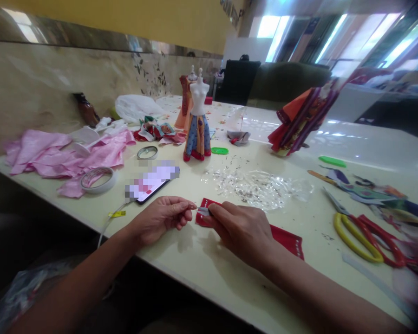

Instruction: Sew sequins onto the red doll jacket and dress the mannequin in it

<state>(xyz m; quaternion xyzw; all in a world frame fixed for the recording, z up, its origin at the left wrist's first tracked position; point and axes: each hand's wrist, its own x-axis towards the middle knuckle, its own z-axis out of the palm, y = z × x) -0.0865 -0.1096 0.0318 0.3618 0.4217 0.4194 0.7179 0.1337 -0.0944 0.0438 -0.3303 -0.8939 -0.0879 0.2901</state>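
Observation:
My left hand (167,214) is closed in a pinch over the table, thumb against forefinger, on something too small to make out. Close by on its right, my right hand (242,227) grips grey metal tweezers (204,211), whose narrow tip points at the left fingertips. Under the right hand lies a red strip of cloth (287,240) with small pale studs along its ends; the hand hides its middle. Just beyond the hands, a clear plastic sheet (257,185) is scattered with tiny shiny dark and silver bits.
Left are pink cloth (38,150), a tape roll (97,180) and a phone (155,183) on a cable. Behind stands a white mannequin (199,95) in a patterned skirt; another draped figure (296,123) is at right. Scissors (357,236) and fabric scraps (379,192) lie right.

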